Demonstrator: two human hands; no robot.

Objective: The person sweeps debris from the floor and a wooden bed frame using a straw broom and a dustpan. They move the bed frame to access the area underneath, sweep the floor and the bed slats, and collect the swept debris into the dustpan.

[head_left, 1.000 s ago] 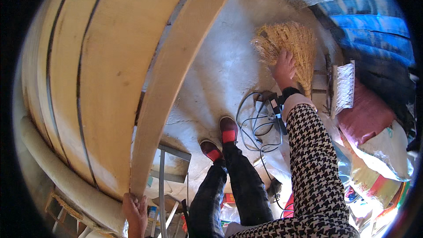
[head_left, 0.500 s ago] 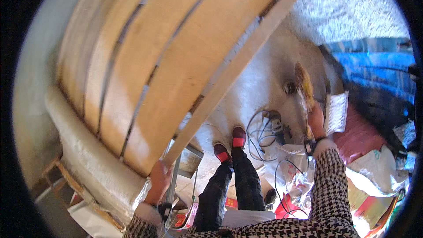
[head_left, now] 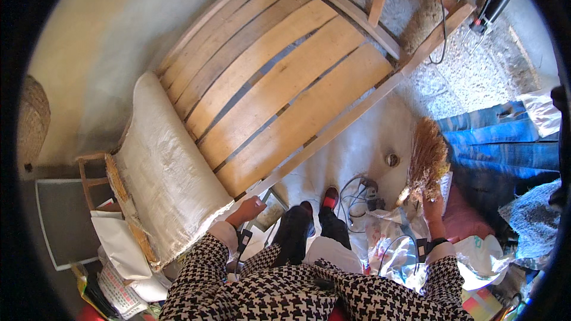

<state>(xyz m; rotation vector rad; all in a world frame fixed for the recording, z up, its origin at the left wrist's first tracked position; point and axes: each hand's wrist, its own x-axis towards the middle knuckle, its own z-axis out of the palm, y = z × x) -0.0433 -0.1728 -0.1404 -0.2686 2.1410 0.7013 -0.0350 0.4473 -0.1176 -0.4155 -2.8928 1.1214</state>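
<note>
A straw hand broom is in my right hand, on the right side. My fingers are wrapped round its lower end, and the bristles fan out away from me. On the left, my left hand is closed like a fist, with nothing visible in it. It is close to the near end of the wooden bed rail and the edge of the rolled-back pale mat. Bare wooden bed slats with gaps between them stretch out beyond that hand.
A power tool with a coiled cord lies on the concrete floor past my feet. Plastic bags and a red sack crowd the right, below blue cloth. A framed dark panel leans at left.
My view has pulled back and shows more of the bed. The broom's bristles now face it broadside. My left hand has come off the rail's near end.
</note>
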